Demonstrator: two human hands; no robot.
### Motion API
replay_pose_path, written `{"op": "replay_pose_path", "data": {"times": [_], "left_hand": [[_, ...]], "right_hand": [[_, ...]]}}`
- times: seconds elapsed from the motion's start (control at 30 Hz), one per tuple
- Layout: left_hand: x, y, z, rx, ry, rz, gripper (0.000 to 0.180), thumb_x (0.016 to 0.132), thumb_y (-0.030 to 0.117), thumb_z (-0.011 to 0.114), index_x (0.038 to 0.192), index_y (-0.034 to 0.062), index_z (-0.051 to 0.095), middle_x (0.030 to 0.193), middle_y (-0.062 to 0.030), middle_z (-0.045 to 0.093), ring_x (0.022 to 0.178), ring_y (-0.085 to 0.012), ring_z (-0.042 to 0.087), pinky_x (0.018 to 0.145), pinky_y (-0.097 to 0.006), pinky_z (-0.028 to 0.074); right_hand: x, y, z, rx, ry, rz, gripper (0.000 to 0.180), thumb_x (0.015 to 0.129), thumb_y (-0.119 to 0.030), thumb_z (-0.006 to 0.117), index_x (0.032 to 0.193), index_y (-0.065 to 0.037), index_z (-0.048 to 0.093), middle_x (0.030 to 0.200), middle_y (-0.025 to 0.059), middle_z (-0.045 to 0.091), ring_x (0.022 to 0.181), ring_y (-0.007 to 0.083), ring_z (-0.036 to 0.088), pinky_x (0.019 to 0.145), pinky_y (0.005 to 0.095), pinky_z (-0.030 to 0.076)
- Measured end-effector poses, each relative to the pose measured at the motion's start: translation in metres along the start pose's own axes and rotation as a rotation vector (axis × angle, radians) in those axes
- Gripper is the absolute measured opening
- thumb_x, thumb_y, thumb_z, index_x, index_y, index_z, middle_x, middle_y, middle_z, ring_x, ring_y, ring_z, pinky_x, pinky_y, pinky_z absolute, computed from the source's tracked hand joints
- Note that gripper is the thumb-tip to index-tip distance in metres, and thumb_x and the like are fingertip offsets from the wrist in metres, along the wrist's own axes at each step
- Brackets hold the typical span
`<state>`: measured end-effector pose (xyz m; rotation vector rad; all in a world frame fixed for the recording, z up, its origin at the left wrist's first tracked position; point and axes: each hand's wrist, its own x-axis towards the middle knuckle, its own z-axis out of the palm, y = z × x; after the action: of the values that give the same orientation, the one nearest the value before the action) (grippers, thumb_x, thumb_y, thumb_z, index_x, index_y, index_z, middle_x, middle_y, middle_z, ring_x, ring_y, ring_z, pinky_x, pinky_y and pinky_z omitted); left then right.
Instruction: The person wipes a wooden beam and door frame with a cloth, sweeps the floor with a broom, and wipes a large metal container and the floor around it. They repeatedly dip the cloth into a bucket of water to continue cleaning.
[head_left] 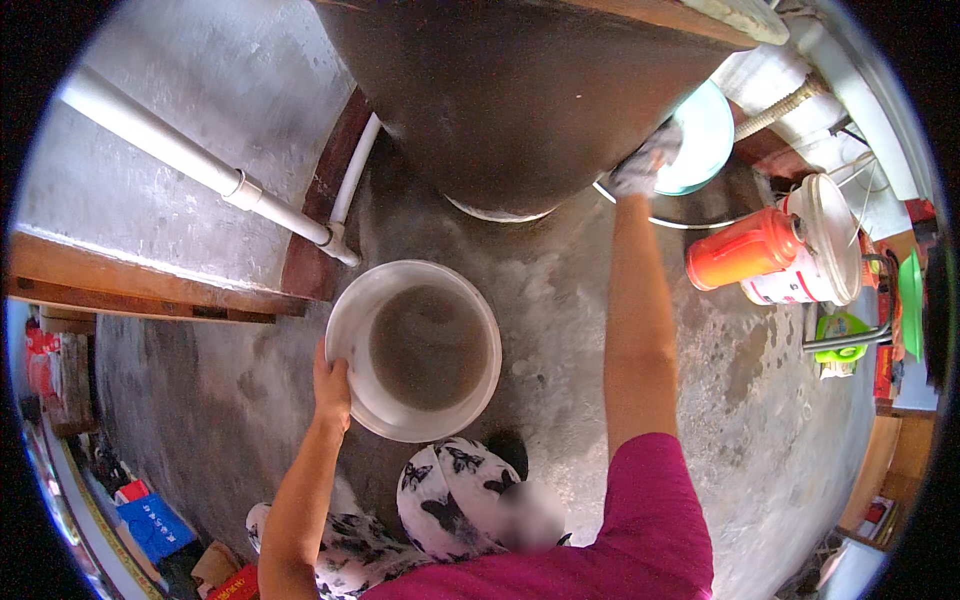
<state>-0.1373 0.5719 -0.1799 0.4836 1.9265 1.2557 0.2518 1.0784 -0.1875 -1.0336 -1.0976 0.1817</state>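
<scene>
A white plastic bucket (345,400) with murky grey-brown water inside stands on the floor in front of me. My left hand (333,388) is closed on its left rim. My right arm stretches far forward, and my right hand (640,178) is at the lower right side of a large dark brown vat (500,110). A greyish wet-looking cloth (655,155) is bunched in that hand; motion blurs it and part of the fingers. Just beyond the hand is a pale blue basin (712,130), partly hidden by the vat.
On the right, an orange-red thermos (742,248) lies against a white bucket (840,240), near a bright green plastic item (840,335). White pipes (180,150) run along the left wall beside a wooden edge (130,275). Boxes, one blue (158,525), sit at the lower left.
</scene>
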Motion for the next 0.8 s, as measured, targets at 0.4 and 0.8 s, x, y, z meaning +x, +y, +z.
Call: {"op": "replay_pose_path", "data": {"times": [0.4, 0.8], "left_hand": [[-0.002, 0.016, 0.012, 0.004, -0.043, -0.018, 0.056, 0.089, -0.001, 0.041, 0.145, 0.0043, 0.044, 0.132, -0.0152, 0.058, 0.119, -0.0259, 0.056, 0.104, -0.036, 0.043], [-0.008, 0.009, -0.001, 0.128, 0.082, 0.037, 0.049, 0.087, 0.005, 0.046, 0.136, -0.0001, 0.052, 0.122, -0.0183, 0.063, 0.112, -0.0278, 0.061, 0.1, -0.036, 0.045]], "right_hand": [[-0.291, -0.073, 0.045, 0.849, -0.202, 1.519, 0.037, 0.101, -0.035, 0.044, 0.126, -0.013, 0.06, 0.121, 0.007, 0.065, 0.106, 0.028, 0.063, 0.089, 0.0415, 0.054], [-0.302, -0.051, 0.002, 0.855, -0.346, 1.871, 0.036, 0.104, -0.036, 0.043, 0.127, -0.016, 0.06, 0.124, 0.0058, 0.064, 0.111, 0.0284, 0.062, 0.087, 0.0433, 0.056]]}}
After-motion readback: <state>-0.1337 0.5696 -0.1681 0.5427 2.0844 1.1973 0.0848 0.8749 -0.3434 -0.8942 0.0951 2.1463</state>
